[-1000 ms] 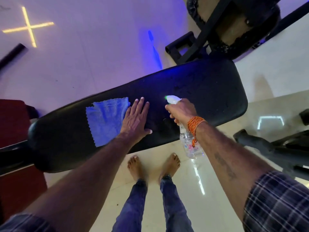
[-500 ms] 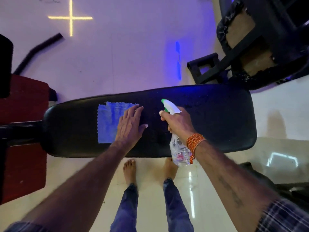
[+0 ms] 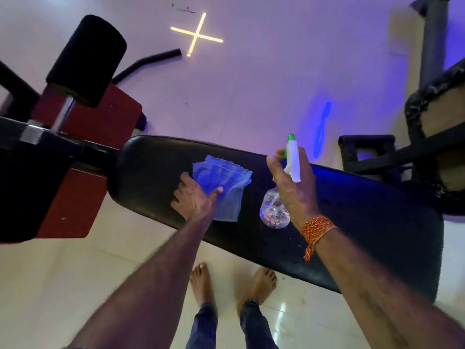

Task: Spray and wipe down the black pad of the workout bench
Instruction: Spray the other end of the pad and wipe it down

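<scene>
The black pad (image 3: 364, 222) runs slantwise across the view, from its narrow end at the upper left to its wide end at the lower right. A blue cloth (image 3: 226, 182) lies rumpled on it, closer to the narrow end and to the far edge. The left hand (image 3: 193, 197) grips the cloth's near left corner, fingers bent and thumb laid across the fabric. The right hand (image 3: 294, 187) is closed round the neck of a clear spray bottle (image 3: 274, 210), held above the middle of the pad, its green-tipped nozzle pointing away from the person. An orange thread band (image 3: 315, 229) circles that wrist. Small droplets (image 3: 294, 244) speckle the pad near its near edge, just below the bottle. Bare feet (image 3: 201, 280) stand on the pale floor (image 3: 75, 285) beside that edge.
</scene>
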